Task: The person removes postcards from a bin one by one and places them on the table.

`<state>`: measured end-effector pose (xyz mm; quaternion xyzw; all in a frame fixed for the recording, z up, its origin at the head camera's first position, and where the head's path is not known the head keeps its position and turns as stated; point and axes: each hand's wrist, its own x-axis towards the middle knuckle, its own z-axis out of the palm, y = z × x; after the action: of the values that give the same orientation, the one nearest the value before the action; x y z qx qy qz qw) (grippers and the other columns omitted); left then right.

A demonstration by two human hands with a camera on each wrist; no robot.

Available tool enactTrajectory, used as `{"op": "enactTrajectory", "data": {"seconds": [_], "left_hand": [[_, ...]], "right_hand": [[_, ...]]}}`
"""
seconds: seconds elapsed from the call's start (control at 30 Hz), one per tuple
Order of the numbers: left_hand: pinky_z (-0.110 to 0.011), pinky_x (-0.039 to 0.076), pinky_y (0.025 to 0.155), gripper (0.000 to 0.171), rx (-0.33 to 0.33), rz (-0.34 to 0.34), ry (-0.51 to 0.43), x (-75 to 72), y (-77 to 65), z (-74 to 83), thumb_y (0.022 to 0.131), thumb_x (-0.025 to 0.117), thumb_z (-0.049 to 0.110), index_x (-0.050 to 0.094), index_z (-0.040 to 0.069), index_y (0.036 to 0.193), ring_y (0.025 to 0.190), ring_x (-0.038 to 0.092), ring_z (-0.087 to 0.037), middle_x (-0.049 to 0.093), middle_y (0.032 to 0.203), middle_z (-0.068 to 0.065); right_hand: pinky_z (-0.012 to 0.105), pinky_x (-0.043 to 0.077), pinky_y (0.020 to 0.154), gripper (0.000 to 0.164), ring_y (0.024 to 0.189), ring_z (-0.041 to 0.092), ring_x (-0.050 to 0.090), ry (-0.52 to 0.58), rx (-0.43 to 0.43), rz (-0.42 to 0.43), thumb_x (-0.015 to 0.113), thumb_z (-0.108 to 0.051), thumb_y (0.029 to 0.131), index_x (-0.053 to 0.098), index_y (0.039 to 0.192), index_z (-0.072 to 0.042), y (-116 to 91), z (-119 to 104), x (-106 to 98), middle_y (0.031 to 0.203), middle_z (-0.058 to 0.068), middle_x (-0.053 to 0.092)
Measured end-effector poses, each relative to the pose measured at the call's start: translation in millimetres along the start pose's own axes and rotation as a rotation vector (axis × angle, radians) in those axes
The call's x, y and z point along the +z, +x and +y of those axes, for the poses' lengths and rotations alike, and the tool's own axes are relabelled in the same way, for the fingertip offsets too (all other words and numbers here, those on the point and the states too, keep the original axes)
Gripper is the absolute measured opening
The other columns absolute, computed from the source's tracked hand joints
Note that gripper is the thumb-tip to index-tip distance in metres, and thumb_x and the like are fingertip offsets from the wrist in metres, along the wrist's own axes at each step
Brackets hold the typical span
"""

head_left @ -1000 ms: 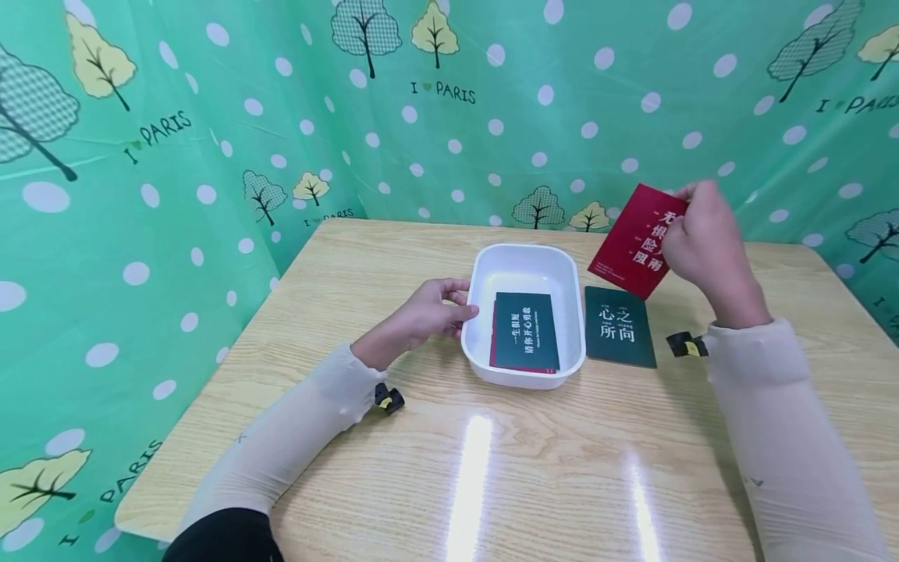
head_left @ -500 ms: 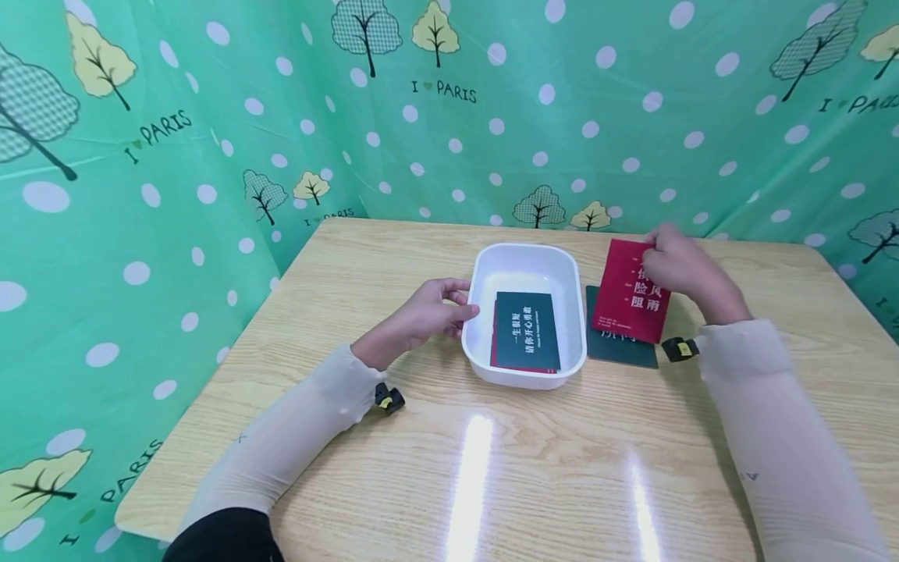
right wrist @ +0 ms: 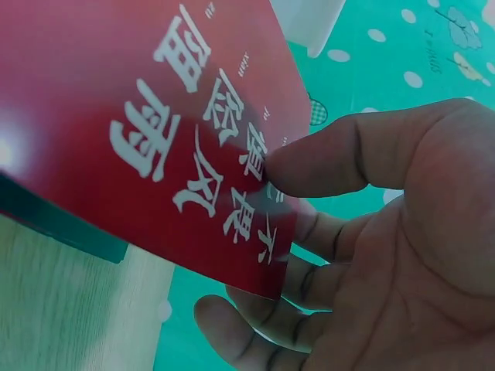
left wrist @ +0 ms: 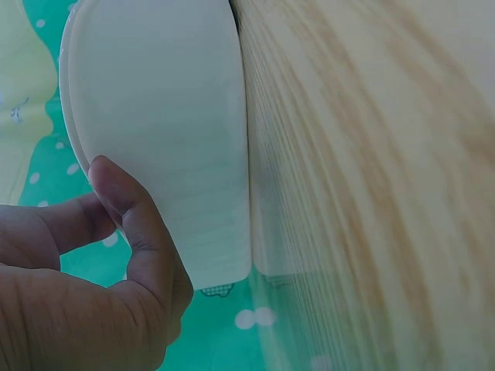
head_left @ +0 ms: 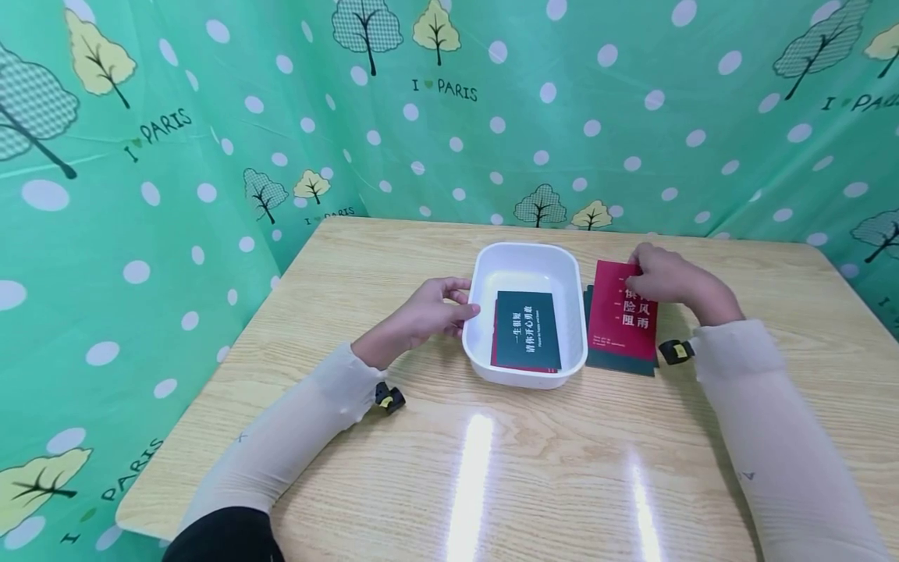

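Observation:
My right hand (head_left: 670, 277) pinches a thin red notebook (head_left: 618, 328) with white lettering by its far right corner, thumb on top and fingers underneath in the right wrist view. It overlaps a dark green notebook (head_left: 621, 364) on the table, whose near and left edges show. In the right wrist view that green notebook (right wrist: 85, 243) has a red edge below it. The left hand (head_left: 435, 312) grips the rim of a white plastic tub (head_left: 523, 273) at its left side. Inside the tub lies another green notebook (head_left: 544, 336), and a red one peeks out beneath it.
The light wooden table (head_left: 393, 468) carries the tub near its middle, with the notebooks close by its right wall. A green polka-dot curtain (head_left: 456, 172) stands behind the table and along its left side. Black wrist straps hang below both cuffs.
My right hand has lowered the red notebook and brought it left, from above the table's back right to over the green notebook, straightening it. The left hand and tub have stayed put.

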<state>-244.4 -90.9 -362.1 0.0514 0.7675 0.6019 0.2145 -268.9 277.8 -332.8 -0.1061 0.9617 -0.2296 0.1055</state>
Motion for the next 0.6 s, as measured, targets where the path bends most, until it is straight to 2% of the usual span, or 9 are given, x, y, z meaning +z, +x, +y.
{"op": "enactTrajectory", "data": {"seconds": [0.17,0.37,0.43,0.6], "left_hand": [[-0.030,0.052,0.059,0.047,-0.005,0.000,-0.001,0.4,-0.4,0.6,0.093,0.067,0.006,0.048,0.006,0.135,0.066,0.058,-0.019,0.050,0.109,-0.013],[-0.031,0.053,0.060,0.047,-0.007,0.001,0.003,0.1,-0.5,0.5,0.093,0.067,0.006,0.047,0.006,0.136,0.067,0.058,-0.018,0.050,0.110,-0.013],[-0.032,0.053,0.061,0.047,-0.008,0.000,-0.001,0.0,-0.4,0.6,0.093,0.067,0.007,0.048,0.006,0.136,0.067,0.058,-0.018,0.050,0.110,-0.012],[-0.033,0.054,0.062,0.047,-0.009,-0.001,-0.003,0.1,-0.6,1.2,0.092,0.067,0.006,0.048,0.006,0.135,0.067,0.058,-0.018,0.050,0.110,-0.012]], "right_hand": [[0.036,0.052,0.063,0.031,0.081,0.032,0.053,-0.029,-0.008,-0.017,0.057,-0.005,0.091,0.043,0.114,0.011,1.1,3.3,-1.1,0.096,0.023,0.055],[0.052,0.051,0.075,0.034,0.092,0.042,0.049,-0.107,0.005,0.045,0.058,-0.002,0.089,0.047,0.117,0.014,3.5,5.6,0.1,0.105,0.029,0.054],[0.053,0.052,0.076,0.036,0.093,0.042,0.050,-0.113,0.012,0.056,0.059,-0.001,0.089,0.048,0.119,0.014,4.1,6.9,1.2,0.106,0.029,0.054],[0.054,0.052,0.079,0.042,0.094,0.041,0.052,-0.095,0.021,0.018,0.061,-0.001,0.088,0.046,0.125,0.013,5.3,7.7,4.2,0.112,0.030,0.054]]}}
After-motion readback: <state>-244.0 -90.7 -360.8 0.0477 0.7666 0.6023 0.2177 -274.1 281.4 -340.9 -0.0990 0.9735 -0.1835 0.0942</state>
